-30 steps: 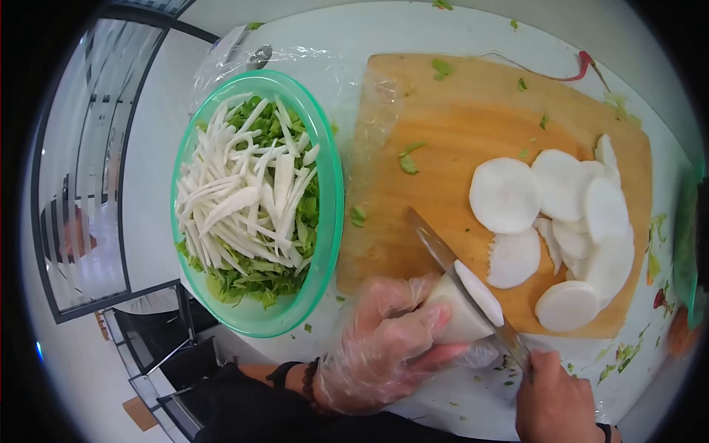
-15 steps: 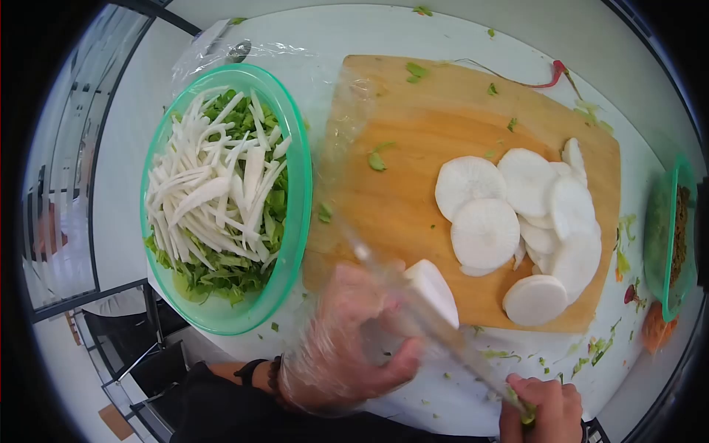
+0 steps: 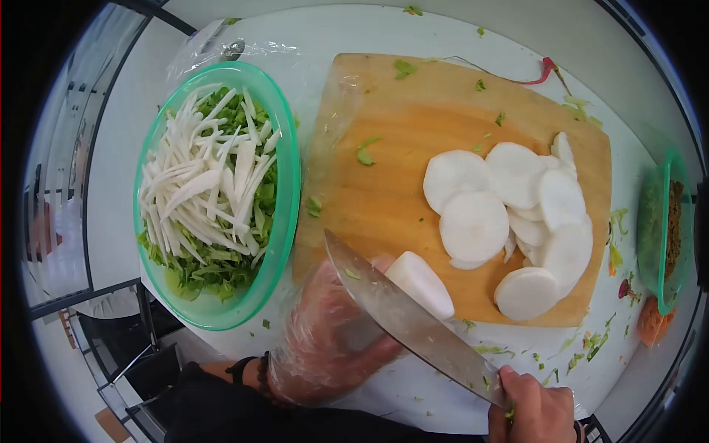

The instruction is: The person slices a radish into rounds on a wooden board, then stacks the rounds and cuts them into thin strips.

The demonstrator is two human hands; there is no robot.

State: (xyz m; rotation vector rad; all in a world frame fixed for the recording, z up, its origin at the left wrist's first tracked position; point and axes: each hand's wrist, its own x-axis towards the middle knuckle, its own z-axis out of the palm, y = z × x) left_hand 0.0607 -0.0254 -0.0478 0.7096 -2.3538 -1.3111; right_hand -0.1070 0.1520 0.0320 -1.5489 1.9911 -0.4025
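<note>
My right hand [image 3: 533, 404] is wrapped around the handle of a large kitchen knife [image 3: 413, 321], whose blade slants up and left across the board's near edge. Behind the blade is my left hand [image 3: 317, 332] in a clear plastic glove. Its thumb and fingers are curved with a gap between them, and the fingertips, partly hidden by the blade, come close to a white radish chunk [image 3: 421, 286]. That chunk rests at the near edge of the wooden cutting board [image 3: 377, 199]. Round white radish slices [image 3: 475, 227] lie overlapping on the board's right part.
At left stands a green oval bowl [image 3: 289, 214] of chopped greens topped with white radish strips [image 3: 199, 184]. Plastic wrap [image 3: 325, 96] lies along the board's left side. A green container [image 3: 668, 288] of brown contents is at far right, beside an orange heap [image 3: 653, 325]. Vegetable scraps dot the table.
The knife blade, blurred before, now shows sharply and sits further left, covering more of my left hand. My left hand has shifted slightly left. The whole view has drifted a little.
</note>
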